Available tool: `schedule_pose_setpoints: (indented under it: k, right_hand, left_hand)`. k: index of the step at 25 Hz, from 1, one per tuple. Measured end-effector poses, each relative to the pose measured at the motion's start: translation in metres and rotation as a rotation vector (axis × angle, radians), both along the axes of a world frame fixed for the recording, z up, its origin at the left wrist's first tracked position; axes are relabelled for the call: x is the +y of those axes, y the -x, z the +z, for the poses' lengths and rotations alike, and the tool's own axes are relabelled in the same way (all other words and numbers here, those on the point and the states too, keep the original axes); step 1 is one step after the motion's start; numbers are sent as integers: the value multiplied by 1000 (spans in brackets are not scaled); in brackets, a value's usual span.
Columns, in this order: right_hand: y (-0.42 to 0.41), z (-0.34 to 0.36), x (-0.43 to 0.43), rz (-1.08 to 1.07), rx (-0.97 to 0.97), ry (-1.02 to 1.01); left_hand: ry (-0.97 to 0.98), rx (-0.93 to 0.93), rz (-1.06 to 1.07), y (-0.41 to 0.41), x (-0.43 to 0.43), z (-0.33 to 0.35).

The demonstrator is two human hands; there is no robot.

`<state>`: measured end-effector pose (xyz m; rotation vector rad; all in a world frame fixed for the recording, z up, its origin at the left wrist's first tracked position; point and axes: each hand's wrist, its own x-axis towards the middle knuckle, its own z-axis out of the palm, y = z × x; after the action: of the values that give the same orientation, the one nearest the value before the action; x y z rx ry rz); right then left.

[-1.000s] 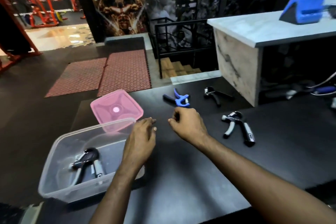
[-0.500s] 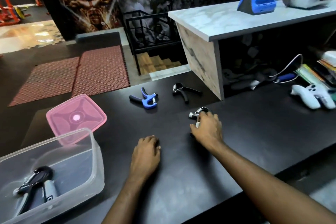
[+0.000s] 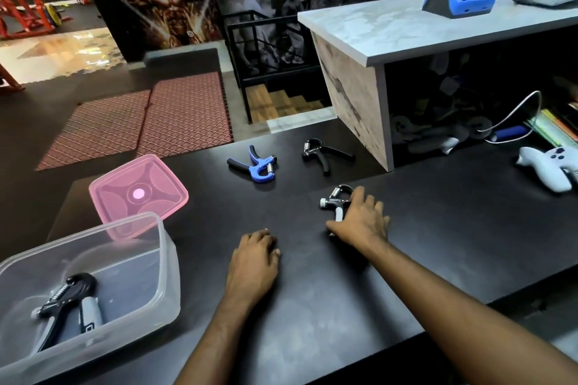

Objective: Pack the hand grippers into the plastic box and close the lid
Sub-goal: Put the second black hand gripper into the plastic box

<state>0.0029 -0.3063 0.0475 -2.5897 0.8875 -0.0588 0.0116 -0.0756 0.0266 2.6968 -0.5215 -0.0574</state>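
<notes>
- Head view, nearest: clear plastic box (image 3: 162,272) at the table's (image 3: 438,228) near-left corner, lid off, one black-and-grey hand gripper (image 3: 67,303) lying inside.
- Left hand (image 3: 255,262) rests palm-down on the black tabletop, fingers curled together, holding nothing.
- Right hand (image 3: 362,222) is laid over a grey-handled gripper (image 3: 336,201); fingers draped across its handles, thumb at the near end. Spring end pokes out on the far-left side. Can't tell whether it's off the surface.
- Pink lid (image 3: 139,194) lies flat just behind the box, its near edge showing through the box wall.
- Farther back: blue gripper (image 3: 259,166) and black gripper (image 3: 322,151), side by side, apart, untouched.
- Far right: white game controller (image 3: 547,166) on the table, by a marble-look counter (image 3: 406,28).
</notes>
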Motion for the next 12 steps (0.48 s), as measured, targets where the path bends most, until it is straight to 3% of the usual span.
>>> schedule_pose_setpoints:
  k: [5, 12]
  right_hand:
    - [0, 4, 15, -42, 18, 9]
    - [-18, 39, 73, 96, -94, -143]
  left_hand:
    - [49, 36, -46, -3, 16, 12]
    - [205, -144, 40, -8, 61, 72]
